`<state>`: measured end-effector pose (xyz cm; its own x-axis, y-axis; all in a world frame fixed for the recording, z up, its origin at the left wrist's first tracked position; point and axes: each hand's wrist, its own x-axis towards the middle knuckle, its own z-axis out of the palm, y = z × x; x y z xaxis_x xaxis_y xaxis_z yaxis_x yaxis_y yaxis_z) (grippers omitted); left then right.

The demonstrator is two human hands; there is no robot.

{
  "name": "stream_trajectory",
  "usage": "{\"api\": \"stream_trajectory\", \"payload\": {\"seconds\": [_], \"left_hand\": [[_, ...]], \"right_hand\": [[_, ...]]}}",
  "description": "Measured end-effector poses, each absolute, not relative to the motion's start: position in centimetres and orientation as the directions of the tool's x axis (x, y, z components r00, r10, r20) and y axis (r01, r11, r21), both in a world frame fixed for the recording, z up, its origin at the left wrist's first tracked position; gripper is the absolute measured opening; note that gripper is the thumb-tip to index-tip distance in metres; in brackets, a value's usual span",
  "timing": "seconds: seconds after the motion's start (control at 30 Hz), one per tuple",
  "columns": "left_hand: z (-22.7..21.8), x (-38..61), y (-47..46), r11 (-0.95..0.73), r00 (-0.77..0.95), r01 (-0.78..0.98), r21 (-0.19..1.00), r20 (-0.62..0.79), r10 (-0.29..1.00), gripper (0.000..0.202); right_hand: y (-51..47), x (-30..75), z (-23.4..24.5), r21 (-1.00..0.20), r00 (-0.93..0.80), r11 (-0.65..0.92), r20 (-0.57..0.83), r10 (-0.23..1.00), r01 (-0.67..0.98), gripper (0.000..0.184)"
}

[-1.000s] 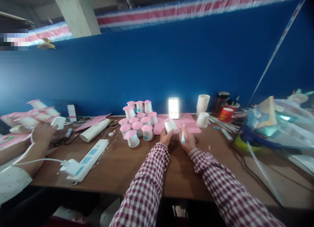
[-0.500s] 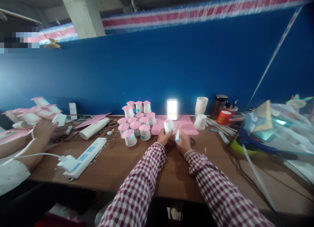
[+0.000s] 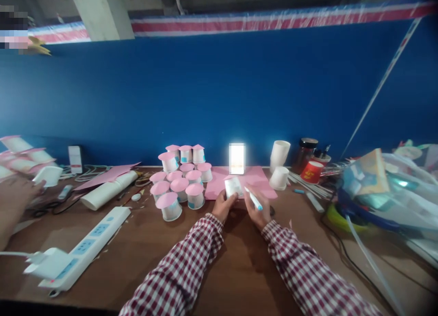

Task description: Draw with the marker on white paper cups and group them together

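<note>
With fingers of the left hand clamped on a tilted white cup, seen against a pink sheet on the desk. With fingers of the right hand closed round a blue-ended white marker, aimed toward the cup and just beside it. Flanked on the left by a cluster of pink-topped cups, on the right by plain white cups and a red cup; backed by a blue partition.
</note>
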<state>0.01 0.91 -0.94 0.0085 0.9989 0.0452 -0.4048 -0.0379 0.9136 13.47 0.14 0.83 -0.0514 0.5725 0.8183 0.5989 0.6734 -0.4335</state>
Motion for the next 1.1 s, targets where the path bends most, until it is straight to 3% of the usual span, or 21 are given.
{"api": "stream_trajectory", "payload": {"seconds": [0.13, 0.27, 0.43, 0.7, 0.97, 1.1], "left_hand": [[-0.9, -0.2, 0.6, -0.096, -0.079, -0.251, 0.963, 0.079, 0.994, 0.042], [-0.5, -0.1, 0.2, -0.190, -0.115, -0.091, 0.978, 0.179, 0.977, 0.048], [-0.3, 0.0, 0.1, -0.253, -0.123, 0.046, 0.966, 0.257, 0.959, 0.040], [-0.5, 0.3, -0.1, -0.246, -0.213, 0.048, 0.968, 0.250, 0.944, 0.047], [-0.9, 0.4, -0.2, -0.291, -0.178, 0.162, 0.943, 0.318, 0.931, 0.051], [-1.0, 0.4, -0.2, -0.298, -0.182, 0.117, 0.947, 0.315, 0.931, 0.050]], "right_hand": [[-1.5, 13.3, 1.5, -0.464, -0.008, 0.660, 0.815, 0.579, 0.591, 0.024], [-2.3, 13.1, 1.9, -0.585, 0.101, 0.561, 0.740, 0.665, 0.586, 0.018], [-2.4, 12.9, 1.4, -0.543, 0.047, 0.614, 0.770, 0.637, 0.573, 0.015], [-2.2, 13.1, 1.1, -0.452, -0.035, 0.630, 0.795, 0.606, 0.631, 0.015], [-2.1, 13.5, 1.9, -0.347, -0.112, 0.682, 0.839, 0.533, 0.644, 0.011], [-2.0, 13.7, 1.9, -0.332, -0.136, 0.686, 0.835, 0.533, 0.648, 0.011]]}}
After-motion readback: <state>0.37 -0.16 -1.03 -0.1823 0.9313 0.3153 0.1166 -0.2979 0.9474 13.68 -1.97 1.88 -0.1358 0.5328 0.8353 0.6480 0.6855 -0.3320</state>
